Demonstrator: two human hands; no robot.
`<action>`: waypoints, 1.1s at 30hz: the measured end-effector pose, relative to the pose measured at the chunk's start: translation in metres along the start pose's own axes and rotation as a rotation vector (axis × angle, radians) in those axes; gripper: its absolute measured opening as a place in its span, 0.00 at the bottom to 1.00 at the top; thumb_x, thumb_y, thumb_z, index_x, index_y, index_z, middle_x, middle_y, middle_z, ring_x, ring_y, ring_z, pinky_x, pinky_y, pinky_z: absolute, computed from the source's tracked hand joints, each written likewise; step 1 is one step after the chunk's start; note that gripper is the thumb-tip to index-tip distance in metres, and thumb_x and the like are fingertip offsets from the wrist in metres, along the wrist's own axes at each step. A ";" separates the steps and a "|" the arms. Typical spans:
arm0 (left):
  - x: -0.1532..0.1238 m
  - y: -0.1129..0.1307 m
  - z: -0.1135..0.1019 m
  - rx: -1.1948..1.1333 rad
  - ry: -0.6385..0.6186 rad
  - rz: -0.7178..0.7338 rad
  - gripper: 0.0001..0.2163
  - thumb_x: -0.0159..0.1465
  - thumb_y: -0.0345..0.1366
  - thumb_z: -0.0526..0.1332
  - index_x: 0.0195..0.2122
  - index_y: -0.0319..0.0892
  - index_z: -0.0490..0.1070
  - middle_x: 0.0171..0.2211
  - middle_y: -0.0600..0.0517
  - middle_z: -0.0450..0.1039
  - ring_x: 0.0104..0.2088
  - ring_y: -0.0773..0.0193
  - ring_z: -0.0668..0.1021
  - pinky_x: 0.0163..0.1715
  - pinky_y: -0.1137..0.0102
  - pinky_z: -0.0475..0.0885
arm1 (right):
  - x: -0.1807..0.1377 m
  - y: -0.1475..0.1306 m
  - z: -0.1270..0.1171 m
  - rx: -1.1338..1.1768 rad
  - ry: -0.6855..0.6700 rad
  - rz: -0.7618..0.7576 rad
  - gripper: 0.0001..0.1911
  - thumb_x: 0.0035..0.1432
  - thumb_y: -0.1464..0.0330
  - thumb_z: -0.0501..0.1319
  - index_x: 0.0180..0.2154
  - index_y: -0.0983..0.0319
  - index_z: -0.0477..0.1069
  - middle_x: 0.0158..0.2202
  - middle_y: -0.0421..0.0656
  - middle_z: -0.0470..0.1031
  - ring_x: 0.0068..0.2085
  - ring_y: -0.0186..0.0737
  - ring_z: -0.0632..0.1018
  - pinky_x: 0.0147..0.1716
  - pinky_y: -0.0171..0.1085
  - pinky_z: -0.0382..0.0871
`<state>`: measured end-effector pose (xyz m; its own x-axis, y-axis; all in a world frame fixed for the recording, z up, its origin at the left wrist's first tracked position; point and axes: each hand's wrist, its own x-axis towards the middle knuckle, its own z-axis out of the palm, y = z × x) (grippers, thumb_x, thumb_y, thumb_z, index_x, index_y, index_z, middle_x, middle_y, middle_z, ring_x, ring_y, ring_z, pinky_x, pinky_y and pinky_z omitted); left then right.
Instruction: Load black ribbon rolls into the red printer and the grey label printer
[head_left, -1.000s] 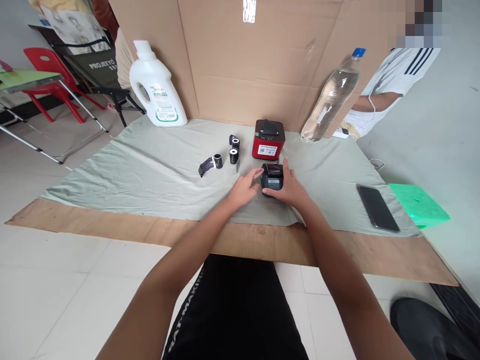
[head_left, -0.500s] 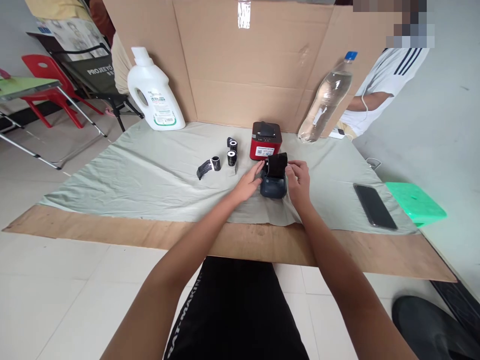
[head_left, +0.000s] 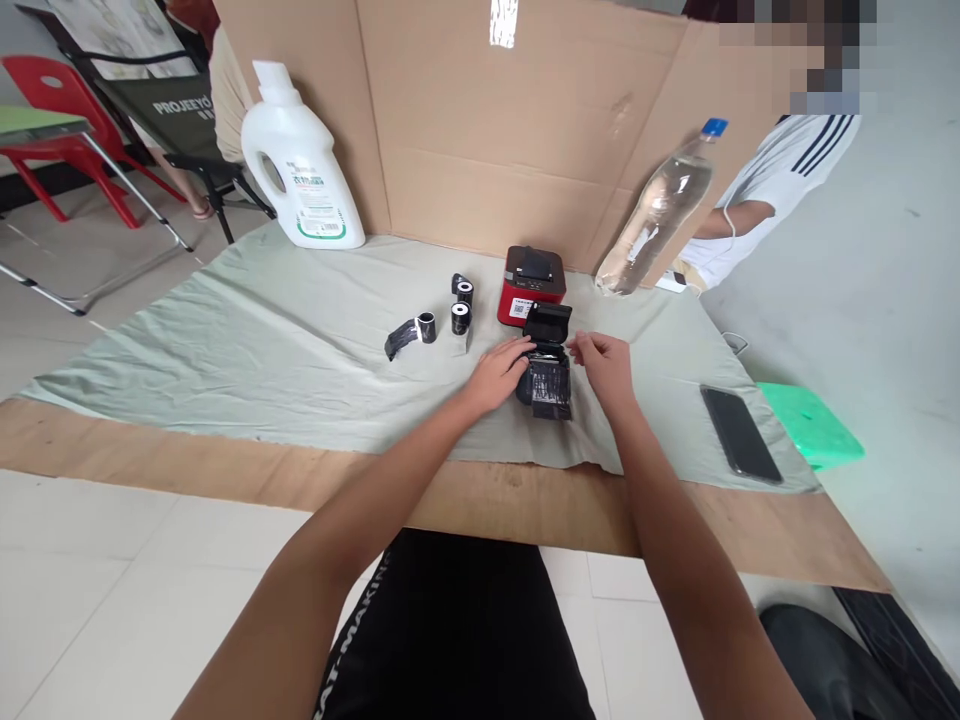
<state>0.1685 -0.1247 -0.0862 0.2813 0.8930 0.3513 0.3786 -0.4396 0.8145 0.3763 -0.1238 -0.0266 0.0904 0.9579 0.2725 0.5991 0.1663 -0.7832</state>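
A small dark label printer (head_left: 525,388) stands on the cloth with its black lid (head_left: 548,322) raised. A shiny black strip (head_left: 551,390) drapes down over its front. My left hand (head_left: 496,372) lies along the printer's left side, fingers stretched out and touching it. At the right edge, by the lid's hinge, is my right hand (head_left: 606,365), its fingers curled together in a pinch; whether anything is between the fingertips is hidden. Right behind the raised lid sits a red and black box-shaped device (head_left: 517,292) with a white label.
Several small black rolls, one a roll with a loose tail (head_left: 426,327), lie to the left. A white jug (head_left: 304,170) and a clear bottle (head_left: 656,215) stand before a cardboard screen (head_left: 480,140). A phone (head_left: 741,433) lies right, near a green stool (head_left: 814,425). People are behind.
The black strip, upright over the printer before, now hangs down its front, and the raised lid shows behind it. My right hand has shifted slightly; my left hand stays at the printer's side.
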 end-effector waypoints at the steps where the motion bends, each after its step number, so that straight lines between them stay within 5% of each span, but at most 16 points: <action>1: 0.001 0.000 -0.002 0.008 -0.001 0.010 0.18 0.73 0.35 0.54 0.59 0.46 0.77 0.68 0.49 0.72 0.70 0.52 0.70 0.75 0.52 0.60 | 0.012 -0.002 -0.004 -0.123 -0.096 -0.013 0.20 0.63 0.56 0.59 0.33 0.62 0.84 0.32 0.46 0.82 0.37 0.47 0.82 0.44 0.45 0.76; 3: 0.003 0.000 -0.004 0.017 0.000 0.031 0.18 0.74 0.35 0.53 0.58 0.45 0.78 0.66 0.48 0.73 0.68 0.53 0.72 0.74 0.53 0.61 | 0.036 -0.009 -0.010 -0.370 -0.358 -0.024 0.12 0.56 0.64 0.64 0.36 0.59 0.86 0.35 0.44 0.83 0.40 0.49 0.82 0.46 0.45 0.76; 6: 0.004 0.000 -0.005 0.002 0.011 0.036 0.17 0.74 0.35 0.53 0.58 0.46 0.78 0.66 0.49 0.73 0.68 0.54 0.72 0.73 0.54 0.63 | 0.060 -0.022 -0.006 -0.601 -0.634 -0.055 0.15 0.49 0.69 0.69 0.40 0.55 0.88 0.40 0.43 0.85 0.44 0.51 0.82 0.48 0.45 0.76; 12: 0.003 -0.001 -0.005 -0.042 -0.007 0.008 0.17 0.73 0.34 0.54 0.57 0.47 0.78 0.66 0.50 0.73 0.69 0.54 0.71 0.74 0.54 0.62 | 0.061 -0.031 0.015 -0.855 -0.623 -0.043 0.17 0.47 0.70 0.69 0.41 0.54 0.86 0.38 0.49 0.82 0.46 0.56 0.81 0.43 0.47 0.76; 21: -0.001 0.002 -0.007 -0.271 0.039 0.005 0.26 0.71 0.39 0.61 0.70 0.45 0.63 0.68 0.45 0.70 0.68 0.52 0.72 0.71 0.57 0.64 | 0.050 -0.058 -0.029 -0.557 -0.502 -0.186 0.13 0.54 0.71 0.66 0.43 0.60 0.74 0.43 0.45 0.78 0.42 0.49 0.77 0.40 0.42 0.67; 24: 0.001 0.002 -0.010 -0.355 0.122 -0.037 0.24 0.74 0.52 0.56 0.64 0.43 0.68 0.51 0.45 0.80 0.54 0.54 0.81 0.61 0.60 0.73 | 0.043 -0.067 -0.026 -0.380 -0.522 -0.251 0.14 0.56 0.69 0.65 0.46 0.59 0.71 0.41 0.43 0.77 0.39 0.45 0.75 0.39 0.40 0.67; 28: 0.007 -0.004 -0.014 -0.465 0.195 -0.077 0.28 0.71 0.63 0.54 0.53 0.42 0.71 0.32 0.51 0.76 0.33 0.60 0.80 0.43 0.63 0.76 | 0.036 -0.070 -0.013 -0.211 -0.595 -0.301 0.15 0.54 0.69 0.66 0.44 0.59 0.68 0.38 0.41 0.74 0.36 0.41 0.73 0.37 0.38 0.64; 33: 0.010 -0.010 -0.019 -0.556 0.234 0.049 0.26 0.64 0.61 0.67 0.50 0.45 0.73 0.27 0.57 0.71 0.30 0.66 0.77 0.38 0.69 0.74 | 0.033 -0.063 0.010 0.102 -0.659 -0.261 0.17 0.55 0.62 0.67 0.40 0.57 0.62 0.38 0.38 0.73 0.34 0.37 0.70 0.35 0.37 0.64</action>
<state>0.1504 -0.1100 -0.0819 0.0617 0.8984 0.4349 -0.1655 -0.4205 0.8921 0.3340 -0.0999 0.0262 -0.5642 0.8208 0.0890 0.4551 0.3991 -0.7960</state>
